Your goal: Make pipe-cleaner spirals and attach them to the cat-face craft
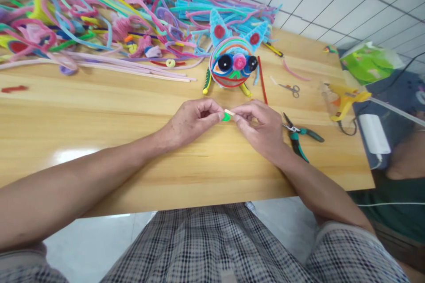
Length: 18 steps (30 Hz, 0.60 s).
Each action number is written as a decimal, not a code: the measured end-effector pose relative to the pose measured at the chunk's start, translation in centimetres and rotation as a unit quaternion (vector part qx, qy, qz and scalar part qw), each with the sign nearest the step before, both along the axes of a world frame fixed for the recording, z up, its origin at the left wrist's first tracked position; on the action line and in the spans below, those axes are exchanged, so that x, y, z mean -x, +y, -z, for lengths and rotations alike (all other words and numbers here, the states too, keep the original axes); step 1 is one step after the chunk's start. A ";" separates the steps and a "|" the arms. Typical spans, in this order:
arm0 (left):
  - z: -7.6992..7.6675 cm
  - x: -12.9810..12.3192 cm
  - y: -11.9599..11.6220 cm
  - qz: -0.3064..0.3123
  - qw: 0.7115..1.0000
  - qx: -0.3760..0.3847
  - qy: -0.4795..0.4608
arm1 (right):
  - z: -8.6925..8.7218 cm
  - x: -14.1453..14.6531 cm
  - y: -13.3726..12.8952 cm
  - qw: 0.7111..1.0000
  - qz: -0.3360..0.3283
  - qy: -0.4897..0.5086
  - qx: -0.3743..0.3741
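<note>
My left hand (pixel 195 121) pinches a small green piece (pixel 226 117) between thumb and fingertips, over the wooden table. From the other side, my right hand (pixel 259 124) holds a short pale strip (pixel 229 112) in its fingertips, its end at the green piece. Whether the two pieces are joined cannot be made out. Just beyond my hands stands a colourful animal figure (pixel 233 64) with blue ears, black eyes, a pink nose and yellow-tipped legs.
Pipe cleaners (pixel 99 13) heap along the table's (pixel 133 110) back left. On the right lie pliers (pixel 294 130), small scissors (pixel 294 90), a cutter (pixel 274 49), a red strip (pixel 262 80) and a yellow glue gun (pixel 348 97). Part of another person (pixel 408 154) shows at far right.
</note>
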<state>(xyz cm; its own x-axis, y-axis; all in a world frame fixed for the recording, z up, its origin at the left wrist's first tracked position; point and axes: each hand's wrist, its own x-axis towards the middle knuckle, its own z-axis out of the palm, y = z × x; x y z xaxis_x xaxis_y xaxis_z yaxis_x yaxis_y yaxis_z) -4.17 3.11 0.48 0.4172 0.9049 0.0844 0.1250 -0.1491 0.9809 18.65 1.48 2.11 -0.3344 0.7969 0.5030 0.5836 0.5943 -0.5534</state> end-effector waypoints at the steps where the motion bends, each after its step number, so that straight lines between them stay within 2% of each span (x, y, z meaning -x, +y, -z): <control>1: 0.0 0.0 0.0 0.001 1.000 0.000 0.002 | 0.0 0.0 0.0 1.000 0.000 0.001 -0.001; 18: -0.1 0.0 0.0 -0.005 1.000 0.005 0.003 | 0.1 -0.3 0.1 1.000 0.005 -0.011 0.000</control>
